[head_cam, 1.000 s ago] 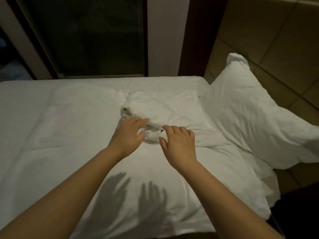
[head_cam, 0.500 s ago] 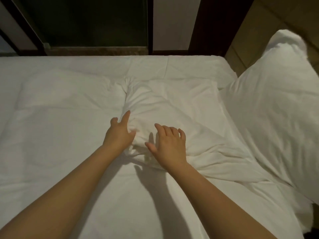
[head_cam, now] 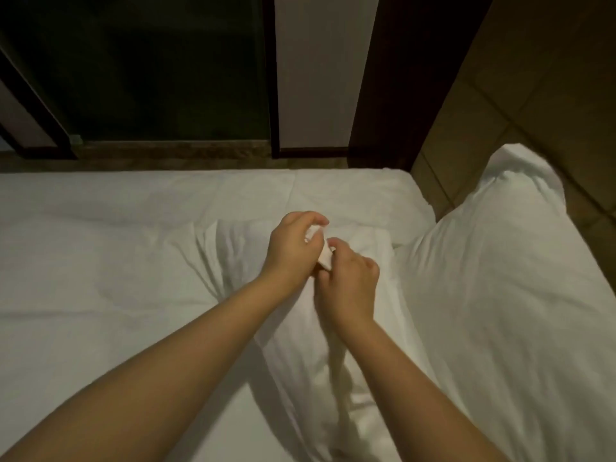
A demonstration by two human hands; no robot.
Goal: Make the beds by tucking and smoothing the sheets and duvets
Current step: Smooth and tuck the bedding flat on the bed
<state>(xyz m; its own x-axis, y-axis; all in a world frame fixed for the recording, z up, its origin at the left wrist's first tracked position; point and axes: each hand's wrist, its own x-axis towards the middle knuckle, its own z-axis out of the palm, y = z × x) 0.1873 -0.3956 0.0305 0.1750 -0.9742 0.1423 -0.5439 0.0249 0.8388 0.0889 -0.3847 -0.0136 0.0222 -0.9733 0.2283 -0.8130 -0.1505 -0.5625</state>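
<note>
A white duvet covers the bed from the left edge to the far edge, lightly creased. Near the middle of the bed, toward its right side, a ridge of the duvet is drawn up off the surface, and it narrows into a bunched fold held between both hands. The left hand has its fingers curled over the top of the fold, with a bit of white cloth showing under the fingertips. The right hand is just beside it, almost touching, and grips the same fold from the near side with curled fingers. Both forearms reach in from the near edge of the bed. A large white pillow lies along the right edge, its top corner pointing at the far right corner and its left side touching the raised ridge. Beyond the far edge stand a dark window, a pale wall panel, a dark wooden post and a brown tiled wall.
</note>
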